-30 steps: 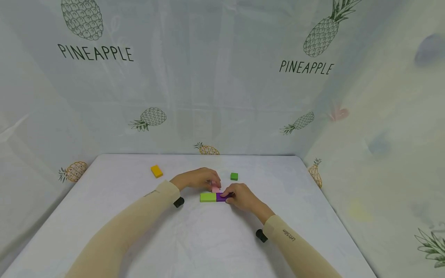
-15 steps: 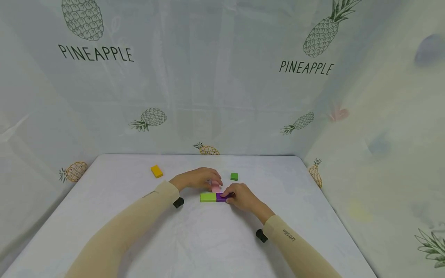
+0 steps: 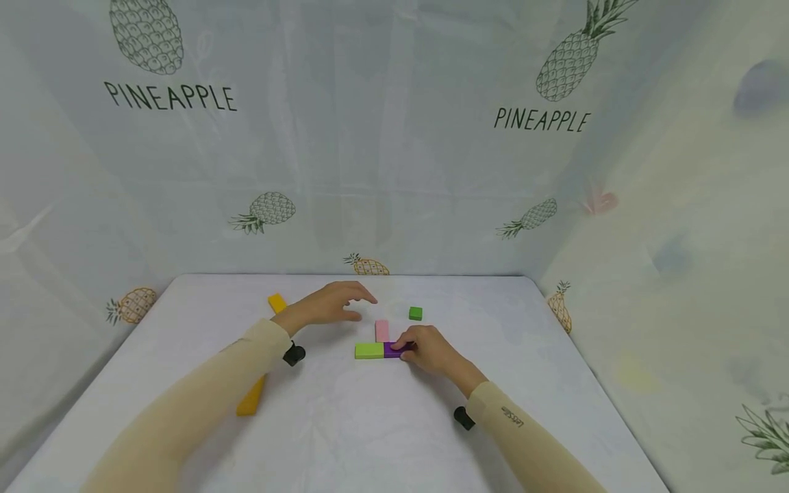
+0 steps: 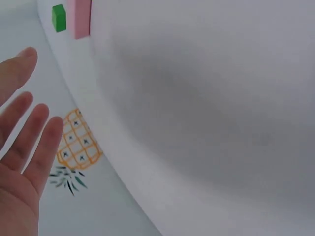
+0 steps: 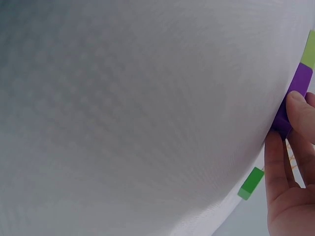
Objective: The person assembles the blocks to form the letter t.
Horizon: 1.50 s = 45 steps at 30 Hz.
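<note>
Where the left sleeve slants over the white table, an orange block pokes out from under the forearm, the rest of it hidden. Farther back, a yellow block is partly covered by the left wrist, on which a black camera is worn. The left hand hovers over the table with nothing in its grasp, thumb and fingers apart; the left wrist view also shows its fingers spread from one another.

Next comes the lime block, its right end against the purple block, so that the two make one straight row. The pink block is just behind that row, pointing away from the person, its near end at the seam between lime and purple. The right hand pinches the purple block at its right end, thumb and fingers clamped on it, as the right wrist view confirms. Behind this hand, well apart from the row, sits a small green block. The right sleeve runs toward the near edge.
</note>
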Each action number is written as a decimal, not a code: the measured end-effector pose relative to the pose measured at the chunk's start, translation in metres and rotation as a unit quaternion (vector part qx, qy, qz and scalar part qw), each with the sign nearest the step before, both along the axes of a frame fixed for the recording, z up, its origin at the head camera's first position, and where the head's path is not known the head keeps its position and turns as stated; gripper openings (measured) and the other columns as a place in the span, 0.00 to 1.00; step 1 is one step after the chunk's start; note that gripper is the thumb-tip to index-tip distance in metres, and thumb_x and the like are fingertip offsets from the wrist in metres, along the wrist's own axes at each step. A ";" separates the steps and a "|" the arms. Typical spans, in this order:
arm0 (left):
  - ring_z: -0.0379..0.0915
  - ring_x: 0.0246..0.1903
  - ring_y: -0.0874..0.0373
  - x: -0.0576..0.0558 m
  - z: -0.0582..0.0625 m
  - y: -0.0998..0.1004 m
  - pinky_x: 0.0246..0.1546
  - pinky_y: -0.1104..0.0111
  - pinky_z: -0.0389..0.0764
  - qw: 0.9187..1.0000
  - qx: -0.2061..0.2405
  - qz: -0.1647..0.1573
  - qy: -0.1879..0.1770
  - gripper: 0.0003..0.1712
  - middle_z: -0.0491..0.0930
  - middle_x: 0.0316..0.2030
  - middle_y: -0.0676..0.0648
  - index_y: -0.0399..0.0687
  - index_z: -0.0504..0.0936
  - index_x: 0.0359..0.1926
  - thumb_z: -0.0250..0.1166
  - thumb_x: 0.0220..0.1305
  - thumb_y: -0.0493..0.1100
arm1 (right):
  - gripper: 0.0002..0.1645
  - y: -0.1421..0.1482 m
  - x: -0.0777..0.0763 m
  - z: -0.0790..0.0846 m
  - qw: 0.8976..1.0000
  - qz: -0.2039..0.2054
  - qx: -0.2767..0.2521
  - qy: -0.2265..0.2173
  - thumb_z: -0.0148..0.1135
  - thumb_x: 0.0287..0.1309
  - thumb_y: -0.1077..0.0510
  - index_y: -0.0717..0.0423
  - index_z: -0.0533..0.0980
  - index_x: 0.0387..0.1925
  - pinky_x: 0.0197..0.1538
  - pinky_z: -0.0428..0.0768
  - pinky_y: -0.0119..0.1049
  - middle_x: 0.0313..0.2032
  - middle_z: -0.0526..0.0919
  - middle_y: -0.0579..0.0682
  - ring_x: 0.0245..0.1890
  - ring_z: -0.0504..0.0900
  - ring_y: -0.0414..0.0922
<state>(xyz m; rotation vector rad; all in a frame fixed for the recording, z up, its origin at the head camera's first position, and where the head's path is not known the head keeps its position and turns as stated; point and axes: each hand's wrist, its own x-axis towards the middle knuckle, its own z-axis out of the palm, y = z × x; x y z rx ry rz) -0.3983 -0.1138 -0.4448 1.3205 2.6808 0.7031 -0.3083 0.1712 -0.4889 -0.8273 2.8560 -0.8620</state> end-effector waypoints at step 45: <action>0.67 0.66 0.27 0.008 -0.039 -0.177 0.67 0.31 0.68 0.958 0.017 0.284 -0.037 0.45 0.68 0.70 0.25 0.38 0.69 0.75 0.77 0.65 0.53 | 0.12 0.002 0.001 -0.002 1.000 -0.007 -0.003 -0.012 0.72 0.65 0.68 0.54 0.89 0.48 0.59 0.84 0.46 0.48 0.89 0.49 0.52 0.85 0.46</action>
